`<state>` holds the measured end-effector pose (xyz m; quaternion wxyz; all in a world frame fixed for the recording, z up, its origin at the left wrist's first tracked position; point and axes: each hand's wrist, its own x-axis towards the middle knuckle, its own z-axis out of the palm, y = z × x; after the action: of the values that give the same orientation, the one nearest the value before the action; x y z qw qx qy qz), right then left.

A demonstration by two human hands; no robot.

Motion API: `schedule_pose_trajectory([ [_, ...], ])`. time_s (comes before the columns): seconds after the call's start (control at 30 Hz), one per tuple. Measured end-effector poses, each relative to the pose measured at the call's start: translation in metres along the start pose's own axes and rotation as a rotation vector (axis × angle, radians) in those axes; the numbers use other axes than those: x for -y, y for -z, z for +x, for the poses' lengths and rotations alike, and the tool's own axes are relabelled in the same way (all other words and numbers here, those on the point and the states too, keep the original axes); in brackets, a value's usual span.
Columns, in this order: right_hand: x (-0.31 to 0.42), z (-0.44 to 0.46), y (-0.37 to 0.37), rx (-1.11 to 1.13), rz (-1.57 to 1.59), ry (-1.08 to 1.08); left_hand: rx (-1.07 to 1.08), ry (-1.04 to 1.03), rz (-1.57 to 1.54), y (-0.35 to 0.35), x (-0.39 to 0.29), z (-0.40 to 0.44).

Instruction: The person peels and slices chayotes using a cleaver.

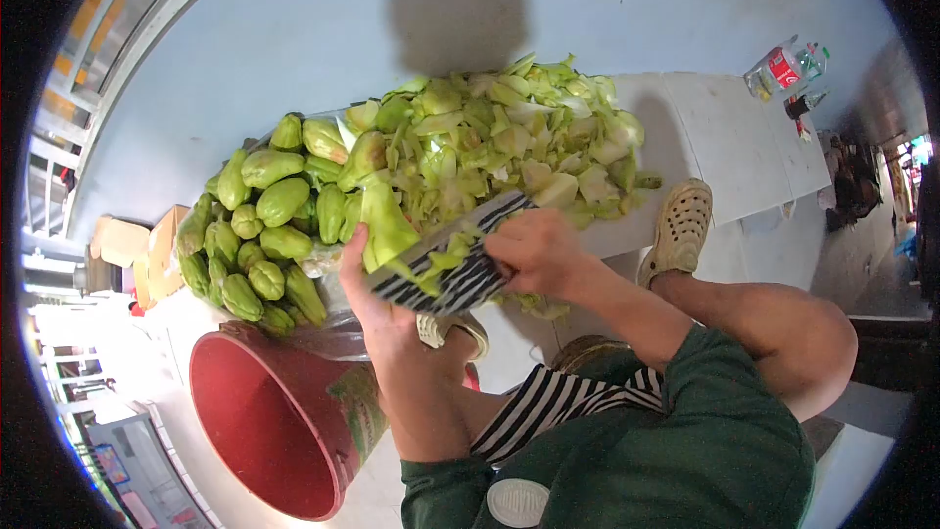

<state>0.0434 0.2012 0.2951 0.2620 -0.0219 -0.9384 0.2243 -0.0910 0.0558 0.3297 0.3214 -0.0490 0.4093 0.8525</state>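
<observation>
Holding: left hand point(378, 300), chayote point(385, 225), thumb against it, other fingers hidden; right hand point(539, 253), blade point(465, 284), fingers curled; peel heap point(499, 132) far, ending well short of right edge of slab point(734, 137).

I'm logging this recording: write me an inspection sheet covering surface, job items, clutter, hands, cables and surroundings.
Surface: pale tiled surface, seams showing right of the produce.
Job's things: whole green chayotes piled at image left; cut pieces heaped beside them; broad blade with green bits on it.
Clutter: red tub, its open mouth showing; bottles at upper right; cardboard box at far left.
Hands: left hand holds a single chayote; right hand grips the blade, its handle not visible.
Cables: nothing seen.
Surroundings: pale blue wall with a shadow; white railings at left.
</observation>
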Motion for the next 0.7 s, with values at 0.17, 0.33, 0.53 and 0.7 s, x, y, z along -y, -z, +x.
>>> schedule_pose_trajectory([
  [0.17,0.005,0.007,0.001,-0.022,0.064,0.060,0.010,0.144,-0.029,0.003,-0.004,0.008],
  [0.33,-0.026,0.000,-0.015,-0.014,-0.077,-0.164,-0.025,0.040,0.022,-0.004,-0.004,0.009],
  [0.53,0.010,0.009,0.011,-0.024,0.120,0.050,0.182,0.218,-0.066,0.018,0.000,0.019],
  [0.7,-0.025,0.003,-0.022,-0.078,-0.005,-0.175,0.112,0.122,0.015,0.010,0.003,0.014],
])
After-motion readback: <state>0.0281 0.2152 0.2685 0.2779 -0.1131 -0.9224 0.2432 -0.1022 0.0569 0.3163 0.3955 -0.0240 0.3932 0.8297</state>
